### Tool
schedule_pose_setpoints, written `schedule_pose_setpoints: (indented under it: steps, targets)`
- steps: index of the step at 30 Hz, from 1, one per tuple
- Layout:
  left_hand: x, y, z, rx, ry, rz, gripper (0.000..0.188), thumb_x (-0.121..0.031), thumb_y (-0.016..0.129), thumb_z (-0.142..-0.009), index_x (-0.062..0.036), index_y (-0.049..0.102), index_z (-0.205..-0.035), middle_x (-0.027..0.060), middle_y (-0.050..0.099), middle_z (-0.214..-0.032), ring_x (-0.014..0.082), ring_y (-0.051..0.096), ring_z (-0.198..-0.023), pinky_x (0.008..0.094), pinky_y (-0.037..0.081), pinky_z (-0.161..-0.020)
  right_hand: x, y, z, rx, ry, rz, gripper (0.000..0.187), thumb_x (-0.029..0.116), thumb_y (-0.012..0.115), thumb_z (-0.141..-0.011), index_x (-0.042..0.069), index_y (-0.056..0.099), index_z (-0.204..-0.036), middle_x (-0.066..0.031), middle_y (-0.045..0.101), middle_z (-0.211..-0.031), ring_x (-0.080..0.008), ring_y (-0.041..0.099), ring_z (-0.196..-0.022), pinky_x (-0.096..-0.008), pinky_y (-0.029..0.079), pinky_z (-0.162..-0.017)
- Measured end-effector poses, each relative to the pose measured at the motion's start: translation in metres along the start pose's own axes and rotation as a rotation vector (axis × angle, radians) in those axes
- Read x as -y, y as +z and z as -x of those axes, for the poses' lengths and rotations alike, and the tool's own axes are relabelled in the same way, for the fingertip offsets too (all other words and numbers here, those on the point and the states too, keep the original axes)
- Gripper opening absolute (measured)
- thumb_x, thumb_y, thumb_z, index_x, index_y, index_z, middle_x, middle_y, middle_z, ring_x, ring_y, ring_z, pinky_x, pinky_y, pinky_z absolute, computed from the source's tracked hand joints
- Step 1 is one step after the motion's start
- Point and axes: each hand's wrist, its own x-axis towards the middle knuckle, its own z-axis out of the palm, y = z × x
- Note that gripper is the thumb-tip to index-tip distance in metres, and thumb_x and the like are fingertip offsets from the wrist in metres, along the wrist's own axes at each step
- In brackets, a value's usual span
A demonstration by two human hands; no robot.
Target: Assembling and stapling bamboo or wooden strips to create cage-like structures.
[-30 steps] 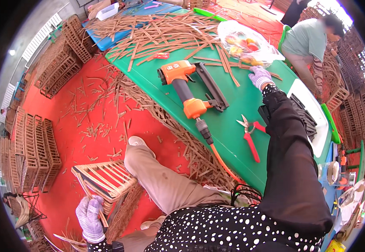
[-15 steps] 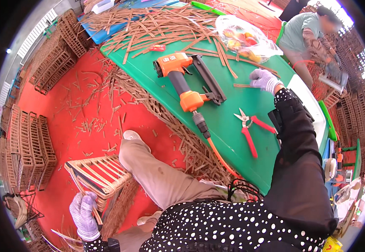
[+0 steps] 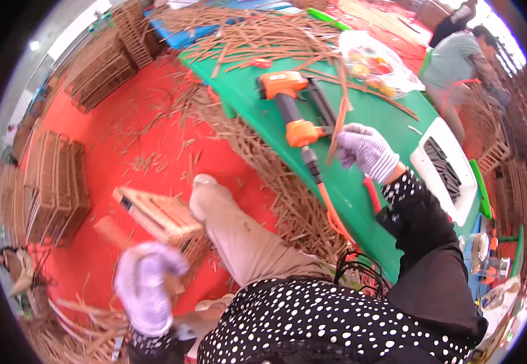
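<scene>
My right hand (image 3: 367, 151), in a striped glove, is closed on a flat brown wooden strip (image 3: 340, 109) that points up and away over the green table. Just left of it lies an orange-and-black nail gun (image 3: 297, 115) with an orange air hose. One red handle (image 3: 373, 193) of the pruning shears shows below my right wrist; the rest is hidden. My left hand (image 3: 149, 284), also gloved, is smeared by motion. It is low at the left, beside a woven frame-like basket (image 3: 163, 212) at my knee; its grip on anything is unclear.
A heap of brown strips (image 3: 257, 36) covers the table's far end, near a plastic bag of fruit (image 3: 376, 64). A white tray (image 3: 421, 162) holding dark strips stands at right. Stacked baskets (image 3: 54, 188) and scraps lie on the red floor. A person (image 3: 461, 70) works at far right.
My right hand has drawn back leftward with the strip, now raised toward the nail gun. My left hand has moved up and right, blurred. The view has shifted, uncovering the white tray.
</scene>
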Motion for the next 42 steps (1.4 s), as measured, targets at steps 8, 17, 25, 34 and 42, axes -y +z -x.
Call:
schedule_pose_setpoints:
  steps: [8,17,25,34,42]
  targets:
    - [0.048,0.045,-0.016,0.428,-0.381,0.261,0.028,-0.023,0.053,-0.086,0.0041,0.058,-0.091,0.0076,0.062,-0.077,0.0139,0.060,-0.064,0.0255,0.049,-0.059,-0.039,0.150,0.050,0.366,0.314,-0.031,0.016,0.012,0.066,-0.075,0.003,0.057,-0.083,-0.0013,0.053,-0.058,-0.0097,0.049,-0.041,-0.0216,0.040,-0.037]
    - [0.073,0.058,-0.006,0.385,-0.589,0.453,0.023,-0.019,0.055,-0.085,0.0023,0.059,-0.091,0.0093,0.063,-0.078,0.0185,0.062,-0.066,0.0287,0.051,-0.060,-0.060,0.144,0.056,0.405,0.276,0.169,0.022,0.018,0.066,-0.077,-0.001,0.059,-0.084,-0.0037,0.059,-0.066,-0.0077,0.050,-0.047,-0.0204,0.041,-0.040]
    - [0.073,0.044,0.007,0.403,-0.732,0.743,0.021,-0.015,0.053,-0.085,-0.0020,0.053,-0.101,0.0092,0.060,-0.083,0.0196,0.062,-0.071,0.0348,0.053,-0.063,-0.033,0.030,0.048,-0.491,-0.380,1.501,0.051,0.038,0.068,-0.069,0.005,0.055,-0.107,-0.0152,0.054,-0.109,-0.0280,0.050,-0.103,-0.0362,0.040,-0.089]
    - [0.084,0.042,0.013,0.373,-0.819,0.758,0.019,-0.009,0.055,-0.083,-0.0005,0.053,-0.100,0.0111,0.061,-0.087,0.0209,0.062,-0.073,0.0346,0.053,-0.063,-0.052,-0.070,0.073,-0.388,0.265,1.706,0.089,0.045,0.073,-0.059,-0.002,0.036,-0.125,-0.0208,0.043,-0.122,-0.0332,0.043,-0.113,-0.0367,0.035,-0.096]
    - [0.080,0.030,0.026,0.392,-0.806,0.668,0.022,-0.015,0.056,-0.084,0.0025,0.053,-0.097,0.0128,0.061,-0.082,0.0204,0.062,-0.069,0.0320,0.053,-0.062,-0.030,-0.056,0.080,-0.304,0.103,1.180,0.057,0.017,0.062,-0.062,-0.003,0.046,-0.113,-0.0111,0.054,-0.092,-0.0225,0.056,-0.082,-0.0314,0.045,-0.073]
